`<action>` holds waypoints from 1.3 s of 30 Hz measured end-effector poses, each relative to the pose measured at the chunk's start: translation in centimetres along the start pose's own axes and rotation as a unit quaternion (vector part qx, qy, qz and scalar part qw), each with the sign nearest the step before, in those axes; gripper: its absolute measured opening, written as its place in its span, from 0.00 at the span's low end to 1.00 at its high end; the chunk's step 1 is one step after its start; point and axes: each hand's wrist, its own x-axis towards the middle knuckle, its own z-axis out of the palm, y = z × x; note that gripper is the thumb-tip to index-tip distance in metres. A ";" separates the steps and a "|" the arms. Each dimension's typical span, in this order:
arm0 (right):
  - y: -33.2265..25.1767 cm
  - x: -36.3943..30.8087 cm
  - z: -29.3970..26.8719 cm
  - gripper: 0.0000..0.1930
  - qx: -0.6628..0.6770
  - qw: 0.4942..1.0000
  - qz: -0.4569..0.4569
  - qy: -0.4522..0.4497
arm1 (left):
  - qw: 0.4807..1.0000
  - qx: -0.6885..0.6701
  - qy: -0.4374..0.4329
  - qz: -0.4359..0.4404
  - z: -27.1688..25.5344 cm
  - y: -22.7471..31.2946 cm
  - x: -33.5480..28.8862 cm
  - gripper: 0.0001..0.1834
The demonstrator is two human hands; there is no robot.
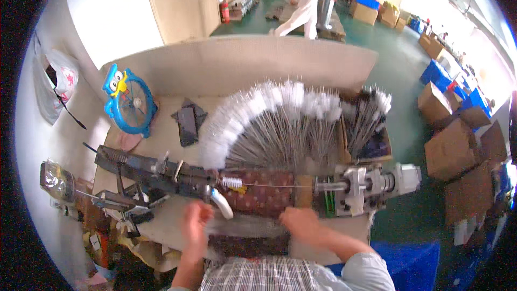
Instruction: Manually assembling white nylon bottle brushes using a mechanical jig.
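Just beyond the left hand (198, 215) and slightly right: short white-bristled brush (232, 182) on a thin straight silver wire (280, 186). Wire runs right to a shiny metal spindle (331, 186), beyond and right of the right hand (299, 221). Left fingers look curled in, right ones bent and narrow. Both smeared; from where I stand, can't tell if either holds anything. Neither seems to touch the brush.

Risks, my read:
- Spindle turns with the wire off-line: long bare span could whip or bend.
- Maroon patterned cloth (264, 199) lies below the wire, between and beyond the hands. A loose fold could snag and wind up.
- White curved handle (221, 203), just right of the left hand. A careless knock might shift it.
- Dense fan of white-tipped, wire-stemmed brushes (280, 124), beyond both hands. Stems crowd together; pulling one could drag neighbours.

Hard to make out: fingertips on both hands (blur). Wire-to-spindle joint too small to judge grip. Can't tell whether wire clears cloth. Small yellow piece (240, 189) by the brush, beyond the left hand: unclear what it is. Far beyond the right hand, a passer-by in white trousers (305, 8) is cut off at the top edge.
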 end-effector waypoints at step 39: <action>2.1 -2.4 -3.3 0.10 -0.014 0.993 0.119 -0.007 | 0.966 -0.227 -0.020 -0.124 4.7 5.8 -2.8 0.28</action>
